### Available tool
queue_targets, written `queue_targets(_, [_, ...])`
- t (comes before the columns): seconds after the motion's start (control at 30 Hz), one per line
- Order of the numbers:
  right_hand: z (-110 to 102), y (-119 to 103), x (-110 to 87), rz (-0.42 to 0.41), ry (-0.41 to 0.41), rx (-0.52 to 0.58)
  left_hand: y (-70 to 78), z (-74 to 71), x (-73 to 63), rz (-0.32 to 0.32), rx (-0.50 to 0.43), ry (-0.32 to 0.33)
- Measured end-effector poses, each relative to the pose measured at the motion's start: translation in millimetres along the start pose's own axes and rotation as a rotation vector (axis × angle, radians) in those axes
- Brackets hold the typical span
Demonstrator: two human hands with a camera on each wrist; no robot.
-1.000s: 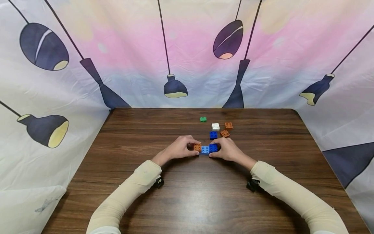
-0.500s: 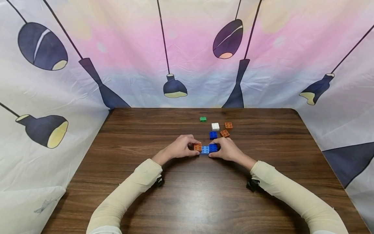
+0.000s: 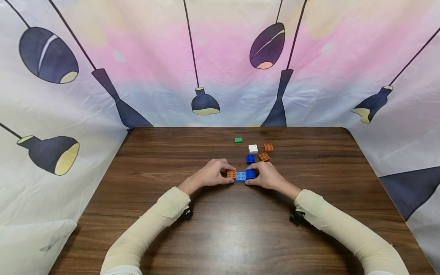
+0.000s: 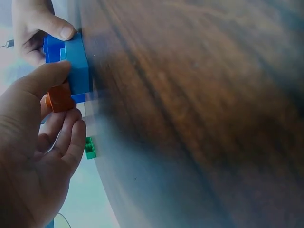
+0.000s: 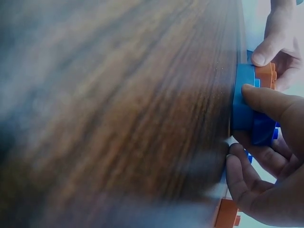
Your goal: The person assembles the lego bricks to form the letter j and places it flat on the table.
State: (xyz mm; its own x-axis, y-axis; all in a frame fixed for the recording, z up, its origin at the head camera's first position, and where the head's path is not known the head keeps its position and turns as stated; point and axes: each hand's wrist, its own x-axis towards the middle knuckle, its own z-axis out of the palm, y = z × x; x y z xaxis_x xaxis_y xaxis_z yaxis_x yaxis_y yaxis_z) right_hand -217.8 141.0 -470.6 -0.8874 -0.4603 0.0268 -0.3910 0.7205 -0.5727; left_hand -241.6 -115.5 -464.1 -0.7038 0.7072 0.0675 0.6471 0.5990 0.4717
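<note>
In the head view my left hand (image 3: 214, 173) pinches an orange toy brick (image 3: 232, 173) between thumb and fingers. My right hand (image 3: 268, 176) pinches a dark blue brick (image 3: 250, 173) the same way. Between them shows a light blue brick (image 3: 241, 175), its middle studs bare. The left wrist view shows the light blue brick (image 4: 78, 66) lying lower, at table level, with the orange brick (image 4: 61, 98) and dark blue brick (image 4: 53, 47) over its two ends. Both thumbs press against its near side. In the right wrist view, the dark blue brick (image 5: 263, 129) sticks out past the light blue brick's end.
Just behind my hands lie another dark blue brick (image 3: 250, 159) and an orange brick (image 3: 264, 157). Farther back are a white brick (image 3: 253, 149), a second orange brick (image 3: 268, 147) and a small green brick (image 3: 238, 140). The brown wooden table (image 3: 233, 229) meets a printed curtain (image 3: 154, 103).
</note>
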Motion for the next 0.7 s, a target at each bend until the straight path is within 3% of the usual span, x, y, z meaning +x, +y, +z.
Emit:
queue_targets(0.4, [4, 0, -1.5, 0.013, 0.004, 0.001, 3.5, 5.4, -1.1, -0.046, -0.035, 0.009])
queue_targets(0.7, [-6, -3, -5.6, 0.022, -0.054, 0.001, 8.5, 8.6, -2.4, -0.056, -0.032, 0.047])
